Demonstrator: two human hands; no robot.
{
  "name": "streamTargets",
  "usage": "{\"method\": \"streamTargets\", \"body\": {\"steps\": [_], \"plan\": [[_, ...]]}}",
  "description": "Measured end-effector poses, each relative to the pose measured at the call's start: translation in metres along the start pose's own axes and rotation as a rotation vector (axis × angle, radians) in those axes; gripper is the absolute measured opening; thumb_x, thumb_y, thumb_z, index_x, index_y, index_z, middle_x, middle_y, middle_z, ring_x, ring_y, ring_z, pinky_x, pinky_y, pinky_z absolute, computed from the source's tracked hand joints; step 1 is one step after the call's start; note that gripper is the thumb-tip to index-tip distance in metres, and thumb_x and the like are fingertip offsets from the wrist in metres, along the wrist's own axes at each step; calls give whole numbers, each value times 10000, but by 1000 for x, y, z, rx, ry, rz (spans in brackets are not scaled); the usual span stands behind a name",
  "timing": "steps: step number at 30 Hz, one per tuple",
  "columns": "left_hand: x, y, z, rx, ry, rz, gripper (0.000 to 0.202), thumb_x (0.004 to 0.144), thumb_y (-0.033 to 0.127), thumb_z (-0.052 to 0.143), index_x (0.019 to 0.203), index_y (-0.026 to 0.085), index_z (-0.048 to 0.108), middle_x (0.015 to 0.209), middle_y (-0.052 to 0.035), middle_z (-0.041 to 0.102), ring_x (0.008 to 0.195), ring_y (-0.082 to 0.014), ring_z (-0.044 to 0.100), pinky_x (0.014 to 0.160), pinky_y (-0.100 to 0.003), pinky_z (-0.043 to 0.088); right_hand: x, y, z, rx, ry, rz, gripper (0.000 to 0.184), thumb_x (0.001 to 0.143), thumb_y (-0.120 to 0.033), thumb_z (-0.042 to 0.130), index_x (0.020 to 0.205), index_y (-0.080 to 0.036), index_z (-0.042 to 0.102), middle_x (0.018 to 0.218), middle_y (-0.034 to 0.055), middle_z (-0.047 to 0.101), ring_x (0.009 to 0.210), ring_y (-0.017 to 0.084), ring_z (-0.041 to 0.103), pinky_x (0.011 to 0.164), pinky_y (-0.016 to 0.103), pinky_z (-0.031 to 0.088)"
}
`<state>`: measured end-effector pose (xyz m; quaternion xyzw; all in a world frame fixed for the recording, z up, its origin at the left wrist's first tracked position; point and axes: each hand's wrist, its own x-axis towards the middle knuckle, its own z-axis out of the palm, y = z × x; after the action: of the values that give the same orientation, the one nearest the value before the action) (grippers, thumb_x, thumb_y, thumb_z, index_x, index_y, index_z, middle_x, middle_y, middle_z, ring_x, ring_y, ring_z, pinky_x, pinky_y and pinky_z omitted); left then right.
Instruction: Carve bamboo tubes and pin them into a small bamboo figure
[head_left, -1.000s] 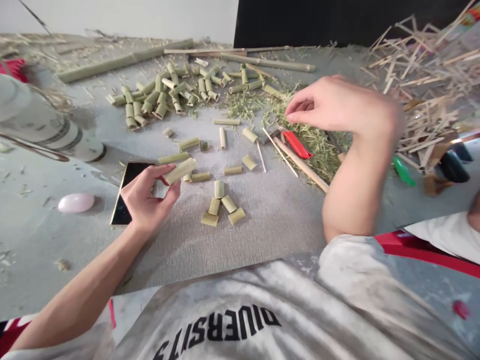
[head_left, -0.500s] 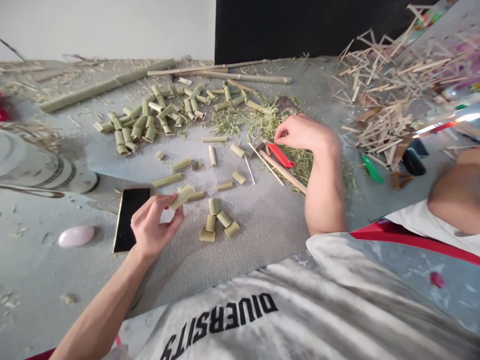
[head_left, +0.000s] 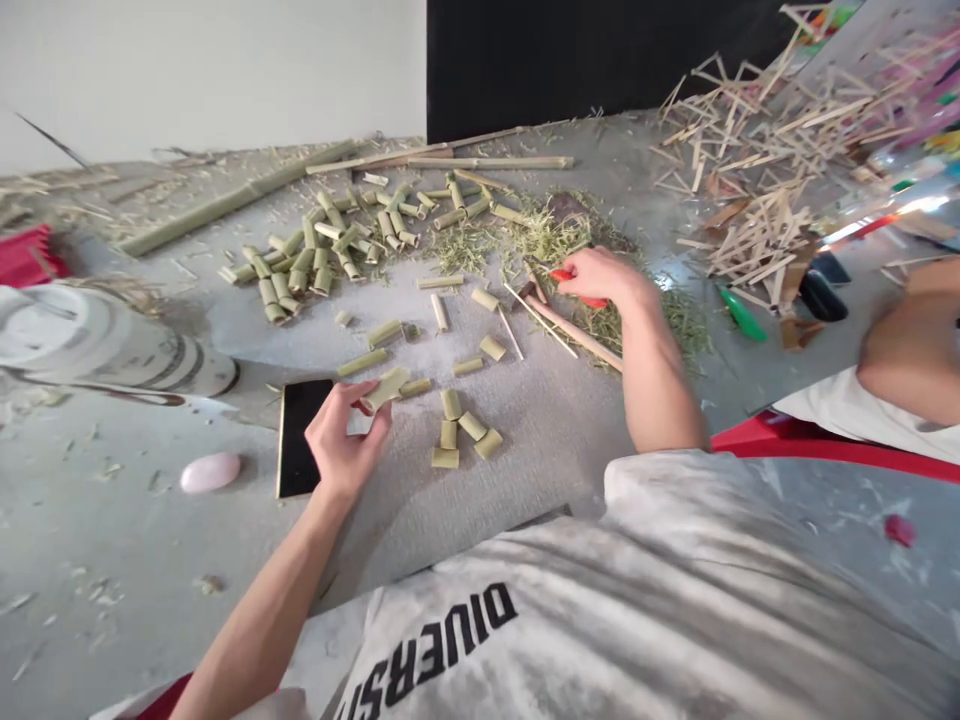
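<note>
The right hand point(head_left: 602, 276) had lowered, grasping a red-handled tool point(head_left: 560, 274), far right; the left hand point(head_left: 343, 440) pinched a bamboo segment point(head_left: 387, 388), near left

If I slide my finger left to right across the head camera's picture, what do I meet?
Pink oval thing, black phone, bamboo piece in the left hand, group of five bamboo pieces, right hand, green thing.

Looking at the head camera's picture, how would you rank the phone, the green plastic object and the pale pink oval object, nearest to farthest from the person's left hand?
From the left hand:
1. Phone: right beside it, on the left.
2. Pale pink oval object: farther left, past the phone.
3. Green plastic object: far right, beyond the right arm.
</note>
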<state>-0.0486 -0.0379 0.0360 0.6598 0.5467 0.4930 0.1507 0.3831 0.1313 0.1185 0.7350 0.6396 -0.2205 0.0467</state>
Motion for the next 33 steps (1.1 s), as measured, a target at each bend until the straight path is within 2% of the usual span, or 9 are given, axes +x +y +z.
{"method": "streamTargets", "body": {"steps": [5,11,14,17,21,24,27,30,33], "plan": [[3,0,1,-135,14,-96,220,951,347,758,1101,186,753,962,-32,778,746,-133,656,755,-273,564,-41,19,-6,484,164,-33,226,1066,-367,595,975,-192,705,742,26,612,672,155,512,643,309,382],[2,6,2,-283,10,-120,237,964,359,796,1128,194,753,1031,-52,780,802,-133,684,774,-263,595,-79,18,36,1083,275,-193,348,988,-581,644,1024,-237,607,726,-41,448,601,117,404,525,230,335],[5,19,5,-340,-8,-145,256,941,386,824,1100,194,766,1028,-66,782,852,-154,706,811,-291,622,-91,13,52,1262,300,-259,430,917,-646,669,886,-257,490,702,-66,363,573,105,347,508,202,368],[20,44,6,-397,-58,-146,297,893,416,880,1087,206,798,1007,-61,782,877,-166,724,810,-296,637,-97,6,44,1354,307,-326,482,860,-623,727,809,-257,418,675,-73,354,539,91,302,477,192,339],[57,87,5,-620,-71,85,285,874,333,928,1127,251,828,971,-39,739,885,-161,701,801,-289,622,-105,-20,3,1337,489,-530,368,957,-605,720,863,-277,581,647,-59,462,487,101,329,441,258,243],[81,114,7,-668,-81,223,252,938,394,877,1148,265,826,1173,-85,753,1145,-239,724,955,-379,627,-128,-53,-29,1162,582,-700,309,997,-526,788,869,-251,731,689,-12,586,550,108,475,492,313,298],[94,130,11,-823,-118,156,262,1011,462,789,1201,281,770,1244,-88,782,1203,-284,754,1023,-470,625,-160,-89,-47,649,686,-862,308,1124,-384,631,868,-246,732,684,-8,642,634,127,612,634,317,436],[100,138,15,-1000,-166,27,308,1027,509,748,1195,251,734,978,-67,778,906,-223,760,828,-367,626,-181,-116,-48,608,618,-935,154,1133,-261,556,1108,-262,708,722,-37,672,604,129,619,634,310,470],[102,145,19,-1144,-167,-143,352,1041,527,685,1223,227,717,727,1,618,641,-149,569,654,-282,521,-185,-131,-43,632,490,-964,124,1121,-226,531,1173,-267,636,709,-56,648,578,136,608,626,313,472]]}}
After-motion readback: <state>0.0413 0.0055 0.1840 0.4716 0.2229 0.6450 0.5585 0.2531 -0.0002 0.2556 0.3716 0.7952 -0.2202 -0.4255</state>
